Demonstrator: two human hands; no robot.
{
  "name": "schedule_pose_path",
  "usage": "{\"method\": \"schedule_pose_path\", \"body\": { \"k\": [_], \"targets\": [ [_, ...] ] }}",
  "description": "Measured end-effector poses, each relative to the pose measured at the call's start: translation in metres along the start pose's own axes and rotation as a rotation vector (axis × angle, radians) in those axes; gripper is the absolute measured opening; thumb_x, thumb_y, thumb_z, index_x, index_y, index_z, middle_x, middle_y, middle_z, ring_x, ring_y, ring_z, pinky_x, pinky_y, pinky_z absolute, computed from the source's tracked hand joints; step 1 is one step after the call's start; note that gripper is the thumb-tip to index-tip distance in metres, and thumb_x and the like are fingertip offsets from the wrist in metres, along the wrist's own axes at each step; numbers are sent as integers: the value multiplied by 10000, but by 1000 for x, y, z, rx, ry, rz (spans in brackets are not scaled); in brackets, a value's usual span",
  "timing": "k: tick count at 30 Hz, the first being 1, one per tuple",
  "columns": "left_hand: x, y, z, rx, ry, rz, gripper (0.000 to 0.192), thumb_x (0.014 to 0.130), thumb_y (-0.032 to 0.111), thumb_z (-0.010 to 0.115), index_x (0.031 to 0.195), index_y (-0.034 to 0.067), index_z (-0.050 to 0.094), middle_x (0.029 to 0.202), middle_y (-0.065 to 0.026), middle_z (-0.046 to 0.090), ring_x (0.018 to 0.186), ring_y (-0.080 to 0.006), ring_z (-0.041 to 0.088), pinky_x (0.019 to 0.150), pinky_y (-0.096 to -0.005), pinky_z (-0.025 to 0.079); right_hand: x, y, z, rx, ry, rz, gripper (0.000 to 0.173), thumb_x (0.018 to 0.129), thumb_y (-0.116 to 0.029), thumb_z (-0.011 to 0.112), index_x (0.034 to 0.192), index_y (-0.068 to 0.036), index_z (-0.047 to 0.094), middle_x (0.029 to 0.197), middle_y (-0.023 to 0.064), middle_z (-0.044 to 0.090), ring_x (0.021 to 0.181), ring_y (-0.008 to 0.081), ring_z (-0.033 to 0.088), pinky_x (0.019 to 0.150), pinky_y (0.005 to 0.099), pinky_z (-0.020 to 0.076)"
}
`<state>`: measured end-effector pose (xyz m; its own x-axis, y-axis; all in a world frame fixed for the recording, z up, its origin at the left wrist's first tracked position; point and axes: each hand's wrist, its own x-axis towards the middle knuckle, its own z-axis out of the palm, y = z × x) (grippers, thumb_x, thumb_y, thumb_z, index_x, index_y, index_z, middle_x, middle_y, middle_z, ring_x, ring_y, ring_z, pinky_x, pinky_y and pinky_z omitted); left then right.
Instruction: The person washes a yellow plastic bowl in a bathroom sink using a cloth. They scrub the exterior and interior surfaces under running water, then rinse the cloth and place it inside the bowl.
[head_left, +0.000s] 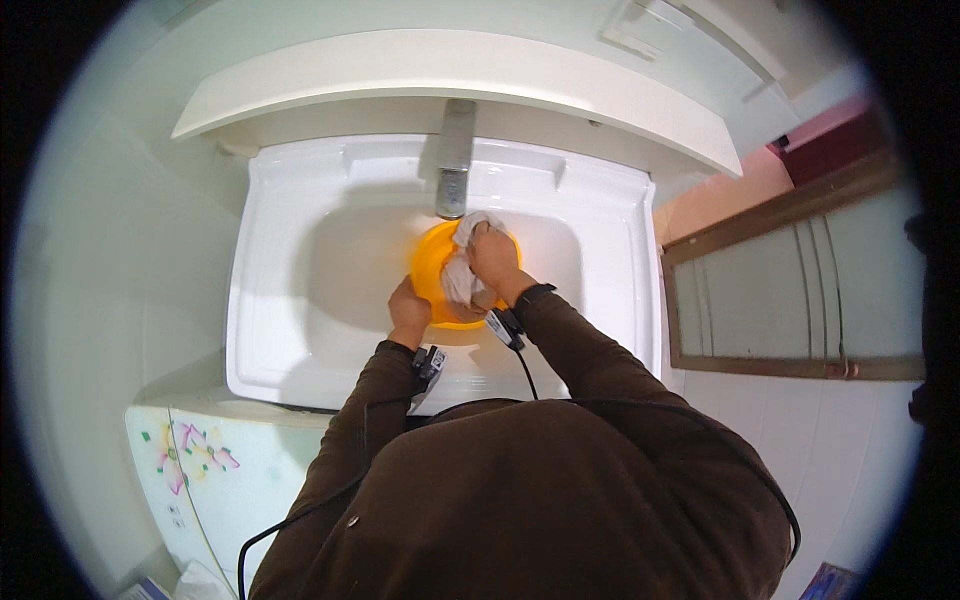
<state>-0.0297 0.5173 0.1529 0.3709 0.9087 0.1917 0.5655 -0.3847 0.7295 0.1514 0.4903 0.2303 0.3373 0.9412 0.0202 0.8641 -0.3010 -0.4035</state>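
Note:
A yellow plastic basin (430, 259) sits in the white washbasin (352, 262), just in front of the faucet. My left hand (409, 306) grips the basin's rim at its near left side. Inside the basin lies a wet-looking whitish cloth (459, 277), bunched and draped toward the far rim. My right hand (493, 256) is closed on the upper part of this cloth, over the basin's right half. The fingertips of the right hand are partly hidden by the cloth.
The chrome faucet (452, 172) reaches over the washbasin from the back. A white shelf (465, 64) spans the wall above it. At the left stands a white flower-patterned cabinet or appliance (225, 480); a framed glass door (757, 292) is at the right. Black cables (527, 371) run from both wrists.

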Motion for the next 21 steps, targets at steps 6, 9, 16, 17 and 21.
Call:
{"method": "schedule_pose_path", "body": {
  "k": [6, 9, 16, 17, 21],
  "targets": [
    [17, 12, -8, 44, -274, -138, 318, 743, 123, 573, 1060, 97, 577, 892, -178, 625, 863, -379, 584, 756, -448, 469, -11, -30, 9, 186, -203, -492, 419, 710, -57, 599, 1128, -72, 569, 1085, 189, 568, 1014, 373, 531, 902, 395, 423],
    [20, 23, -21, 115, -261, -200, 424, 766, 209, 600, 1160, 82, 510, 989, -188, 610, 916, -375, 584, 780, -439, 474, -10, -30, -4, 197, -278, -293, 418, 710, -78, 610, 1125, -58, 568, 1120, 185, 563, 1036, 369, 524, 917, 393, 416],
    [-21, 74, -29, -307, -350, -967, 697, 773, 412, 638, 1213, -42, 343, 930, -227, 619, 884, -378, 612, 774, -418, 494, 11, -1, -34, 122, -87, -153, 349, 724, -160, 573, 1038, -12, 533, 969, 236, 589, 942, 397, 552, 833, 441, 448],
    [-27, 77, -27, -493, -417, -1067, 649, 780, 404, 627, 1176, -41, 369, 898, -221, 631, 857, -379, 622, 769, -417, 502, 13, 1, -29, 95, -100, -165, 367, 730, -158, 567, 1066, -15, 527, 984, 238, 585, 948, 395, 552, 835, 439, 449],
    [-33, 66, -13, -127, -133, -638, 485, 796, 323, 588, 1084, -31, 422, 831, -262, 625, 820, -423, 608, 728, -454, 489, 18, -2, 4, 93, -60, -343, 415, 750, -133, 558, 1146, -14, 521, 1056, 231, 565, 981, 380, 545, 845, 409, 449]
  ]
}}
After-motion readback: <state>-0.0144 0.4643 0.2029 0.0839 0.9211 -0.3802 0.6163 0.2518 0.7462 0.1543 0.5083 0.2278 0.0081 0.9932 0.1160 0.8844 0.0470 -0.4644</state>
